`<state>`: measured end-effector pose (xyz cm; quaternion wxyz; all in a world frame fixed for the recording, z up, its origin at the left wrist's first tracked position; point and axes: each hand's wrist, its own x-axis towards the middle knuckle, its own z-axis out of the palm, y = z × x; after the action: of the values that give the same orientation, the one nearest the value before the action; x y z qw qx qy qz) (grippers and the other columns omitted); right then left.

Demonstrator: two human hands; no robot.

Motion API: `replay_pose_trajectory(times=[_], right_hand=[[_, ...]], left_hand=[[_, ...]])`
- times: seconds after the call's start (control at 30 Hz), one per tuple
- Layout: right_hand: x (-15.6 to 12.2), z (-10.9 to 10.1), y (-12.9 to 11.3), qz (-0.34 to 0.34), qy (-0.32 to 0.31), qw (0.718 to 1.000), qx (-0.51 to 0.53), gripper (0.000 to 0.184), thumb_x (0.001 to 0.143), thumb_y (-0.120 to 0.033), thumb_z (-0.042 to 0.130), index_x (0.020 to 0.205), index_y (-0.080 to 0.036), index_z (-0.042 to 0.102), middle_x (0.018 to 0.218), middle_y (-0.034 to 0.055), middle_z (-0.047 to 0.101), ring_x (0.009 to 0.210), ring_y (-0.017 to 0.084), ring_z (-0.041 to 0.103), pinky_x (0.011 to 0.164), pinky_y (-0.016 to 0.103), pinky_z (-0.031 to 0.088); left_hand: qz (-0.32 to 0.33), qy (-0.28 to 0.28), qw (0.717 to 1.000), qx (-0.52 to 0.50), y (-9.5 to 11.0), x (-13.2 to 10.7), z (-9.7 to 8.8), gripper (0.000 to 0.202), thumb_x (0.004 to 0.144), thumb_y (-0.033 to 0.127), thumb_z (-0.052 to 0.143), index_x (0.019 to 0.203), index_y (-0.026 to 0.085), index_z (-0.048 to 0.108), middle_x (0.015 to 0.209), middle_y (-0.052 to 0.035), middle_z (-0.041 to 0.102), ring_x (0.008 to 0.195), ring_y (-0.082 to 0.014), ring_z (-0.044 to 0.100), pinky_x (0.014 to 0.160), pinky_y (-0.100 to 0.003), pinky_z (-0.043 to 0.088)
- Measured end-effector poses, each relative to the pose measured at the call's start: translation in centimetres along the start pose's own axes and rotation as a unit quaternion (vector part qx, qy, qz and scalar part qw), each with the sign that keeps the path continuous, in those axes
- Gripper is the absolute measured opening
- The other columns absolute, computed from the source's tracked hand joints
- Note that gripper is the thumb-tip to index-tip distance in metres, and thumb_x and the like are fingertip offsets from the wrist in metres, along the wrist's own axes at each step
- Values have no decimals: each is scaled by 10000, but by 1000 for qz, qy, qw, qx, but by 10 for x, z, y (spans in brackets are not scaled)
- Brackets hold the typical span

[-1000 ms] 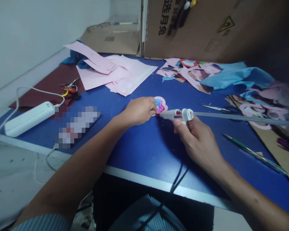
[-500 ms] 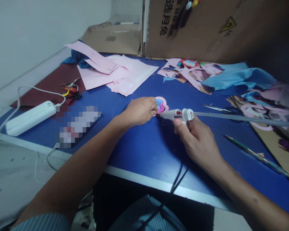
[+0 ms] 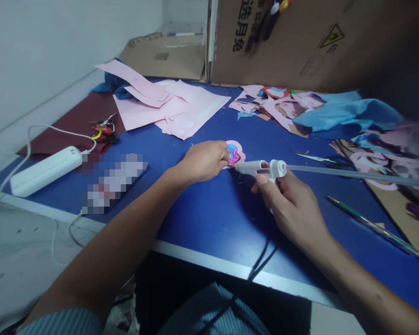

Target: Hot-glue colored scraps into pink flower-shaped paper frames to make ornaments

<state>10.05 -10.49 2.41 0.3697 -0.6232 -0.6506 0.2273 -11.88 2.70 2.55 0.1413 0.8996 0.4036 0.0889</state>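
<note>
A small pink scalloped cutout (image 3: 240, 150) with a shiny blue and magenta centre lies at the middle of the blue table. My left hand (image 3: 206, 160) has its fingers closed at the cutout's left edge and covers part of it. In my right hand (image 3: 295, 197) is a white glue gun (image 3: 254, 167), its nozzle pointing left, just beside the cutout's lower right edge. A long clear glue stick (image 3: 345, 173) sticks out of the gun's back end to the right. Below the gun hangs a black cord (image 3: 261, 260).
Pink sheets (image 3: 192, 109) lie behind my left hand. Scissors (image 3: 316, 158), a green pen (image 3: 370, 223) and blue cloth-like scraps (image 3: 352, 114) are at the right. To the left are a white power bank (image 3: 45, 171), a blurred-out phone (image 3: 115, 184) and keys (image 3: 106, 130). Cardboard (image 3: 286, 51) stands behind.
The glue gun has moved slightly to the right with my right hand, its nozzle drawing back from the cutout. My left hand stays at the cutout's edge.
</note>
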Motion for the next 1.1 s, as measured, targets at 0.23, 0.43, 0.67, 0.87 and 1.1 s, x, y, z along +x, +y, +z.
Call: replay_pose_trajectory(times=[0.23, 0.43, 0.67, 0.87, 1.1], right_hand=[[-1, -1, 1, 9, 7, 1000, 6, 565, 1082, -727, 571, 899, -228, 762, 673, 29, 666, 592, 221, 586, 603, 364, 410], [-1, 0, 2, 18, 4, 1000, 14, 574, 1078, -733, 574, 915, -220, 772, 683, 21, 650, 597, 216, 573, 621, 371, 405], [-4, -5, 5, 45, 10, 999, 22, 564, 1065, -739, 595, 914, -225, 771, 693, 15, 639, 622, 217, 576, 620, 370, 408], [-8, -9, 3, 59, 22, 997, 47, 556, 1050, -733, 625, 863, -230, 769, 666, 9, 623, 606, 201, 569, 595, 353, 402], [-6, -18, -2, 55, 48, 995, 60, 506, 1051, -667, 650, 823, -233, 776, 638, -2, 599, 593, 184, 550, 581, 337, 393]], left_hand=[[3, -5, 1000, 3, 1, -1, -1, 277, 1063, 207, 597, 1019, 222, 870, 1207, -63, 815, 1069, -240, 746, 873, -354, 537], [5, -1, 1000, -2, 2, -1, -1, 292, 1050, 170, 590, 1047, 228, 877, 1218, -56, 820, 1097, -240, 754, 893, -351, 540], [16, -6, 1000, -1, 0, -1, -2, 256, 1046, 200, 634, 1010, 229, 885, 1200, -64, 823, 1096, -246, 762, 897, -354, 543], [30, 15, 999, -10, -3, -2, 0, 248, 1009, 203, 669, 1008, 279, 906, 1167, -37, 833, 1077, -234, 770, 894, -333, 555], [23, 22, 999, -11, -1, -4, 1, 229, 989, 228, 700, 1013, 293, 918, 1159, -36, 825, 1052, -244, 774, 878, -342, 559]])
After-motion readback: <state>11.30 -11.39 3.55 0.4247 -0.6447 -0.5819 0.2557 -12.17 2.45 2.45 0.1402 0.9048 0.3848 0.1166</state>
